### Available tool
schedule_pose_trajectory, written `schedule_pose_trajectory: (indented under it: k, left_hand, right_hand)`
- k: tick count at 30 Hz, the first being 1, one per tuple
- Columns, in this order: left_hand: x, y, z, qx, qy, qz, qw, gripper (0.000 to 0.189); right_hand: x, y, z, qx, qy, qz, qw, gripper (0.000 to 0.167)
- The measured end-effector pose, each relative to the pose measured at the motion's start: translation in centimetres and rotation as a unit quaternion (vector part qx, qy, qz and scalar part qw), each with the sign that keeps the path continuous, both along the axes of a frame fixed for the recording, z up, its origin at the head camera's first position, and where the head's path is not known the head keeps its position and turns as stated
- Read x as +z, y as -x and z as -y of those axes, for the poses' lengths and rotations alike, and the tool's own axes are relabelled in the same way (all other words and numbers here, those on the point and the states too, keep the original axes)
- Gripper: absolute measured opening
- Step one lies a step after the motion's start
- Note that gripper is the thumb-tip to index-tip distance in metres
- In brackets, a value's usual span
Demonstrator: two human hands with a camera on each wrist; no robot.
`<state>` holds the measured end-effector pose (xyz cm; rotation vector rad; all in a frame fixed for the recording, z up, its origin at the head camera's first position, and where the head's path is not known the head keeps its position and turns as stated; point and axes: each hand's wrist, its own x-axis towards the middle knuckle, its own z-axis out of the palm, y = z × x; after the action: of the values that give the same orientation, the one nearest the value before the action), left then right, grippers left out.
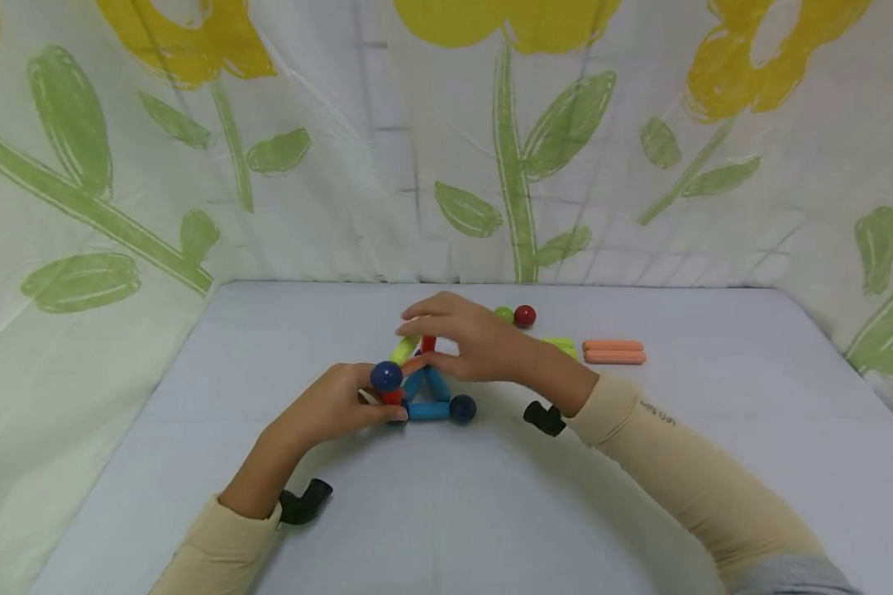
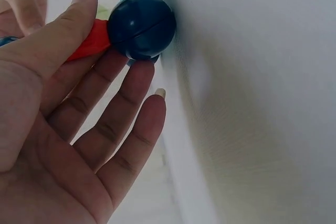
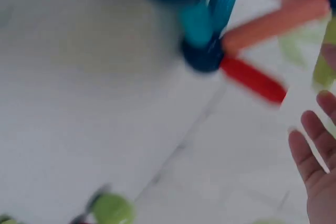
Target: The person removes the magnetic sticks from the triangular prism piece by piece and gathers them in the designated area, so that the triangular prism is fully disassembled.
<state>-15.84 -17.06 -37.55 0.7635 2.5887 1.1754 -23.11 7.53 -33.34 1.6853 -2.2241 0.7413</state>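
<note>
A triangle of blue rods (image 1: 428, 411) joined by dark blue balls (image 1: 462, 408) lies on the table. Upright red rods (image 3: 254, 81) rise from its corners, and an orange rod (image 3: 275, 24) slants up from the back ball. My left hand (image 1: 342, 403) pinches the front-left red rod (image 2: 90, 40) between thumb and fingers, just above its lower ball (image 2: 142, 27). Another blue ball (image 1: 386, 376) tops that rod. My right hand (image 1: 472, 335) is over the back of the frame, its fingertips at a yellow-green rod (image 1: 404, 349) next to the top ball; its thumb is hidden in the right wrist view.
Behind my right forearm are a green ball (image 1: 503, 315) and a red ball (image 1: 524, 316). Yellow-green rods (image 1: 561, 345) and orange rods (image 1: 613, 352) lie to the right. A flower-patterned curtain (image 1: 327, 207) hangs behind the table (image 1: 432, 512).
</note>
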Motion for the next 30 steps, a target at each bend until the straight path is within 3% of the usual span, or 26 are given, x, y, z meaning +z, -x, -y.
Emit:
schedule_pose_trajectory:
  k: [2, 6, 11, 14, 18, 23, 27, 30]
  left_hand:
    - [0.0, 0.0, 0.0, -0.004, -0.007, 0.0, 1.0, 0.018]
    - [-0.1, 0.0, -0.1, -0.005, -0.01, 0.006, 0.9999, 0.018]
    - [-0.1, 0.1, 0.0, 0.001, -0.001, 0.002, 1.0, 0.017]
    - [-0.1, 0.0, 0.1, 0.007, 0.003, 0.002, 1.0, 0.018]
    - [-0.2, -0.2, 0.2, 0.011, 0.005, 0.0, 0.9999, 0.021]
    - [-0.2, -0.1, 0.1, 0.013, 0.008, -0.004, 0.9999, 0.02]
    - [-0.1, -0.1, -0.1, 0.02, 0.014, -0.002, 0.9997, 0.02]
    - [0.0, -0.2, -0.2, 0.025, 0.018, 0.002, 0.9995, 0.019]
  right_hand:
    - [0.2, -1.1, 1.1, 0.008, -0.018, -0.046, 0.9988, 0.028]
    - [0.4, -2.2, 1.8, -0.035, -0.061, -0.107, 0.9917, 0.016]
    - [1.2, -2.8, 1.8, -0.095, -0.16, -0.165, 0.9686, 0.009]
    - [1.1, -2.7, 1.3, -0.12, -0.178, -0.112, 0.9703, 0.012]
    - [0.4, -2.3, 0.1, -0.141, -0.13, 0.001, 0.9815, 0.022]
    - [-0.1, -2.3, -1.2, -0.144, -0.11, 0.051, 0.9821, 0.024]
    - [-0.4, -2.7, -2.5, -0.151, -0.127, 0.101, 0.9752, 0.027]
    - [-0.7, -3.0, -3.6, -0.175, -0.152, 0.143, 0.9622, 0.03]
